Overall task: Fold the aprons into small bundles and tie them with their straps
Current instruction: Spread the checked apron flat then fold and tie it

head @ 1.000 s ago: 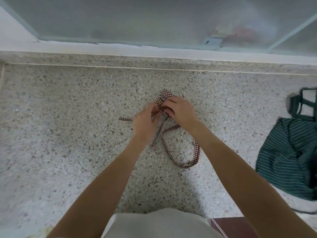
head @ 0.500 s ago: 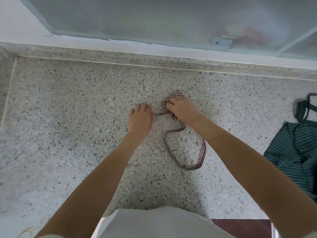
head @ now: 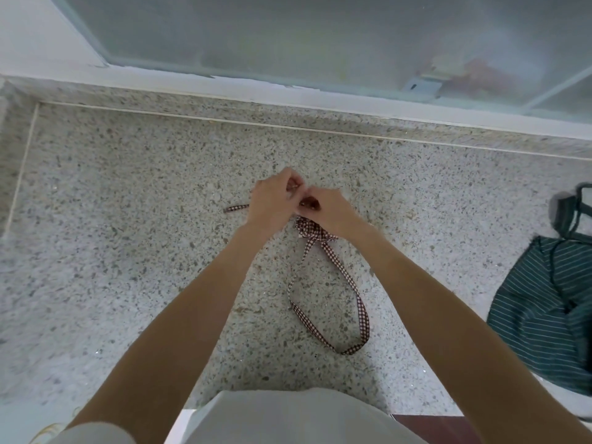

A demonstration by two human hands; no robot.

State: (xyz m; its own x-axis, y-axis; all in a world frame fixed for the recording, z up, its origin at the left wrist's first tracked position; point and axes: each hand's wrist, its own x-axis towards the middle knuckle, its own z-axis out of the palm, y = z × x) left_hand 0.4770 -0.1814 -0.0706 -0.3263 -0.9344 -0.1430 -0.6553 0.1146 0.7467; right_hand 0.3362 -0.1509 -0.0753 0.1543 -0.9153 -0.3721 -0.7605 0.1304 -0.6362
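Both hands, left hand [head: 272, 200] and right hand [head: 330, 209], pinched the checked strap [head: 333, 261] above the checked bundle [head: 309, 229]; slack could probably loosen the knot.

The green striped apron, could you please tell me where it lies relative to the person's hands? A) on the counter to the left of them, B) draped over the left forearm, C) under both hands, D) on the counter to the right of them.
D: the green striped apron lies loose at the right edge of the speckled counter, clear of the left hand and right hand, which work on the checked apron bundle.
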